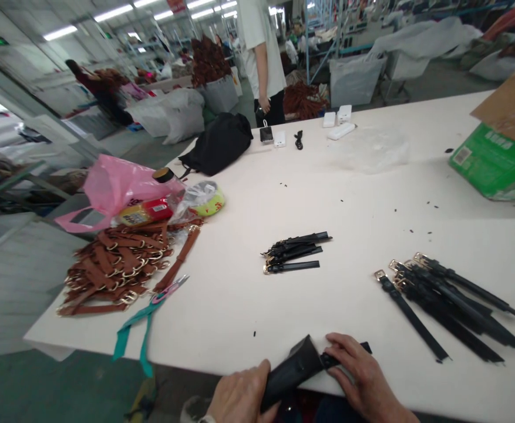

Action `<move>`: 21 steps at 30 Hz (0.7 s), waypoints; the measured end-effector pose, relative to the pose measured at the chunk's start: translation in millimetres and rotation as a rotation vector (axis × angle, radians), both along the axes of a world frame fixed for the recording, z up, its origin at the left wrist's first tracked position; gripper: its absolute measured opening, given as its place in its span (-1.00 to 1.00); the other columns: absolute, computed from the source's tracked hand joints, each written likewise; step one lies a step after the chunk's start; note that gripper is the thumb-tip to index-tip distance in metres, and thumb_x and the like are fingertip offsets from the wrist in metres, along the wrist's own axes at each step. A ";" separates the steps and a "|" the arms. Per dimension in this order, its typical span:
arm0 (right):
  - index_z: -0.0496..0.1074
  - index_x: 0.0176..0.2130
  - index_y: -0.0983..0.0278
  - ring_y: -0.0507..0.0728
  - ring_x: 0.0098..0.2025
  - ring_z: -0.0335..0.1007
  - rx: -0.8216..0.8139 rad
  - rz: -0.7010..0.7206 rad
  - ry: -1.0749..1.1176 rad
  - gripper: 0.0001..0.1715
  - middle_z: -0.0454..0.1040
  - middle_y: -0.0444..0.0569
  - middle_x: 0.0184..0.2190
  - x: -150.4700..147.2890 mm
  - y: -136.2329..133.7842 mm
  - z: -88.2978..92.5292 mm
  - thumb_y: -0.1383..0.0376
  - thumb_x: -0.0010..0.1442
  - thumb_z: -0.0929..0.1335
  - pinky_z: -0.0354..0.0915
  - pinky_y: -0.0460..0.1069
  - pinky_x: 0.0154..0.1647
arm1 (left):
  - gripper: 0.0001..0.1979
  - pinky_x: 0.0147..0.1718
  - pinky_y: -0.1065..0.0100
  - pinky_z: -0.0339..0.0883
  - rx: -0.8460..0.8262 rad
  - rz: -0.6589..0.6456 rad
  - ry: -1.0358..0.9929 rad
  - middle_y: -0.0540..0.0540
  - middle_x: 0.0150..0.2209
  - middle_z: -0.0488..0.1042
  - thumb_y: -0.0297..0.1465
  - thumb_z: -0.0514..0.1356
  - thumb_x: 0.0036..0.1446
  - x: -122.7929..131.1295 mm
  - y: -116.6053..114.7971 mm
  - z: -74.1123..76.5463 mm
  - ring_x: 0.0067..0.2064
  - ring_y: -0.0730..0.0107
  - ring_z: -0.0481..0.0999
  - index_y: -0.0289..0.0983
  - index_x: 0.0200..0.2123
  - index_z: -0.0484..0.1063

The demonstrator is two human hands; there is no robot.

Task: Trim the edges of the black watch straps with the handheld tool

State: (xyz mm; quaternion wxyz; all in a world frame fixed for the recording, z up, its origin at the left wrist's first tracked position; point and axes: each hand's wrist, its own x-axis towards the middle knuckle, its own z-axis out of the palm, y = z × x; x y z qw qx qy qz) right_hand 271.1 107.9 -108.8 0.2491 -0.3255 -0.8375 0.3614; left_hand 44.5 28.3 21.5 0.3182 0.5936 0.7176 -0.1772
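Black leather piece [290,371] lies at the bottom middle of the frame, on the near edge of the white table [248,305]. Left hand [242,396] grips its lower end; right hand [358,373] presses a thin black strap [343,355] against it. The joining step seems in hand; next the strap end needs careful alignment.

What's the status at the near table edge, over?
Both hands, left and right, grip flat black leather piece. Long black buckled straps lie right. Nothing between.
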 end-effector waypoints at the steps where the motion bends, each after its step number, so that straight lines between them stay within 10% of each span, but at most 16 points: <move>1: 0.28 -0.07 0.19 0.18 -0.04 0.29 0.000 0.001 -0.002 -0.61 0.29 0.08 -0.02 0.2 -0.1 -0.2 0.39 0.06 0.26 0.35 0.08 -0.08 | -0.59 -0.16 0.16 0.24 0.010 -0.001 -0.007 -0.15 -0.15 0.44 -0.25 -0.03 0.03 6.0 5.7 1.3 -0.12 0.11 0.40 -0.18 -0.03 0.18; 21: 0.31 -0.10 0.23 0.21 0.00 0.22 0.004 0.032 0.035 -0.65 0.31 0.09 -0.06 -51.2 28.9 2.9 0.37 0.06 0.27 0.27 0.19 0.00 | -0.48 -0.02 0.25 0.18 0.049 0.213 -0.021 -0.07 -0.04 0.39 -0.06 0.03 -0.02 -44.8 -38.0 6.0 -0.01 0.22 0.34 -0.08 0.03 0.17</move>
